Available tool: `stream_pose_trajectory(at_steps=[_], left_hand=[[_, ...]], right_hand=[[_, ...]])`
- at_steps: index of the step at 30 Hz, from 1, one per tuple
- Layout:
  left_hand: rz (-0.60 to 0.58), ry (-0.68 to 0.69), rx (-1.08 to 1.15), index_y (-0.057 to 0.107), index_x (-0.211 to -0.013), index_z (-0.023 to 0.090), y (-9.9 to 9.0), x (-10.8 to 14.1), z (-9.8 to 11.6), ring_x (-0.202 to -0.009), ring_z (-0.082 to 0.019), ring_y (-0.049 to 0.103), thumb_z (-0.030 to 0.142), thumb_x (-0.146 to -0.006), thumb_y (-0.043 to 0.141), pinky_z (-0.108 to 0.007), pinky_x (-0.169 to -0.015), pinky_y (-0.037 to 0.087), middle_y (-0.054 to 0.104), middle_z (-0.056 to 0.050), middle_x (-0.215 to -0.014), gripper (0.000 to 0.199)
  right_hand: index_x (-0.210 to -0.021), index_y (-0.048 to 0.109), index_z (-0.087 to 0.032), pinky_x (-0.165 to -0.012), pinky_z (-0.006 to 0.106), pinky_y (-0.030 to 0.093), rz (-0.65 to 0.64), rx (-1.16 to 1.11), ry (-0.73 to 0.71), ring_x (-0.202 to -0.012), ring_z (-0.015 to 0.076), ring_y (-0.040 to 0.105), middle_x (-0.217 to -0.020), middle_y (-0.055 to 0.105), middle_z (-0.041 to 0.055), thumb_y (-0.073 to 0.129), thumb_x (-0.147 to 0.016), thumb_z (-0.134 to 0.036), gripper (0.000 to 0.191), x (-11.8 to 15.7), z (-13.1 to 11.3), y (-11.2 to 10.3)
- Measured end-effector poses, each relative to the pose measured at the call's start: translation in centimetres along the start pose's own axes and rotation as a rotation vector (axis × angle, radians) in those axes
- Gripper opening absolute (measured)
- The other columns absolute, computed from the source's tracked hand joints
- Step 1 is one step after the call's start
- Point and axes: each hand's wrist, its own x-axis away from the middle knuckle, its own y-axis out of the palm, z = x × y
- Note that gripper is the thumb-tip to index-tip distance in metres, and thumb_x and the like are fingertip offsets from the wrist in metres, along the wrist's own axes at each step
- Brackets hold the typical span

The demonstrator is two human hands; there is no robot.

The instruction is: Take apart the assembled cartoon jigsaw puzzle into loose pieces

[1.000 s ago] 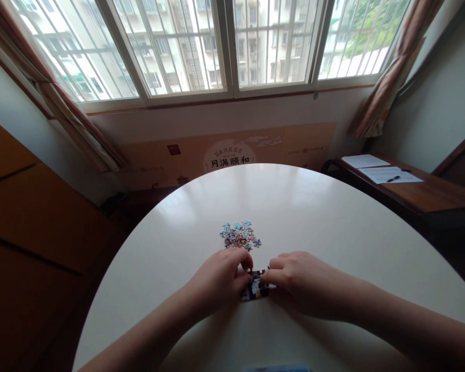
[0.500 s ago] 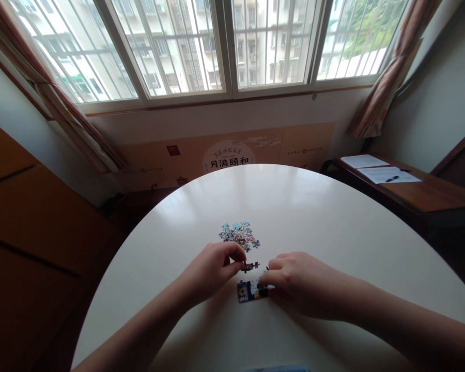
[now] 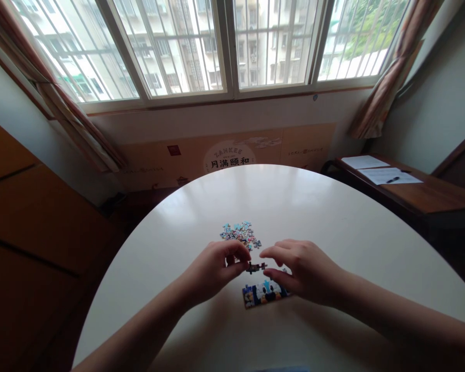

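**Dark puzzle strip [image 3: 258,267] pinched at its left end above a joined puzzle section [image 3: 269,295]**

Nearest, the joined section lies flat on the white table [image 3: 344,222]. It should be light and thin, stiff within each piece but weak at the seams; probably best slid with flat fingers or steadied at its edges, since lifting one corner could part it. Just beyond, the left hand [image 3: 221,267] has thumb and forefinger closed on the dark strip. This looks nearly weightless and liable to bend or split at a joint, so a grip near each end seems kindest. The right hand [image 3: 304,264] has thumb and fingers spread at the strip's other end; whether they touch it, I cannot tell. Farther off, the heap of loose pieces [image 3: 238,231] would scatter easily.

As for what is hidden: a bluish object [image 3: 282,369] is cut off by the bottom edge. The right hand covers the section's right end, and a small patterned bit [image 3: 285,269] behind its thumb may or may not belong there. The strip's print is too small and dark to read. The left hand hides the heap's near side, where pieces overlap.
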Motion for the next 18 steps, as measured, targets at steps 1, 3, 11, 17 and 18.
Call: stream_pose_trajectory(at_steps=[1,3,11,17,18], left_hand=[[-0.001,0.001,0.005,0.07,-0.084,0.02,0.0,0.0,0.0,-0.068,-0.012,0.056,0.017,-0.082,0.062,-0.024,-0.064,0.045,0.07,0.001,-0.079,0.008],[-0.005,-0.012,0.014,0.069,-0.084,0.019,0.1,0.1,0.1,-0.068,-0.013,0.056,0.018,-0.082,0.062,-0.024,-0.064,0.045,0.07,0.0,-0.079,0.007],[0.023,-0.085,0.048,0.068,-0.082,0.018,0.1,-0.1,0.1,-0.071,-0.015,0.058,0.023,-0.079,0.063,-0.027,-0.065,0.047,0.069,-0.002,-0.079,0.008],[0.156,-0.114,-0.029,0.067,-0.082,0.018,-1.0,-0.5,-1.1,-0.074,-0.017,0.063,0.026,-0.08,0.06,-0.029,-0.07,0.049,0.071,-0.002,-0.081,0.01],[0.199,-0.119,-0.088,0.067,-0.083,0.019,-1.3,-0.6,-1.4,-0.074,-0.017,0.063,0.027,-0.081,0.059,-0.03,-0.07,0.048,0.071,-0.002,-0.082,0.012]], right_hand=[[-0.11,0.068,-0.024,-0.068,0.025,0.034,-0.013,-0.013,-0.016,-0.078,0.0138,0.058,-0.089,0.067,0.0022,0.057,-0.096,-0.034,0.02,0.0,0.0,0.1],[-0.101,0.069,-0.023,-0.067,0.024,0.033,-0.007,-0.035,-0.051,-0.076,0.0124,0.057,-0.086,0.067,0.0017,0.054,-0.098,-0.03,0.017,-0.1,0.0,0.2],[-0.091,0.069,-0.02,-0.063,0.024,0.031,0.059,-0.049,-0.138,-0.072,0.0105,0.053,-0.08,0.065,0.0013,0.05,-0.101,-0.029,0.023,-0.1,0.1,0.2],[-0.094,0.069,-0.021,-0.063,0.025,0.032,0.069,-0.026,-0.146,-0.075,0.0112,0.053,-0.081,0.065,0.0002,0.051,-0.101,-0.026,0.019,0.0,0.1,0.3],[-0.096,0.069,-0.022,-0.064,0.025,0.032,0.063,-0.021,-0.142,-0.075,0.0115,0.054,-0.081,0.065,0.0002,0.051,-0.1,-0.025,0.018,0.0,0.1,0.3]])
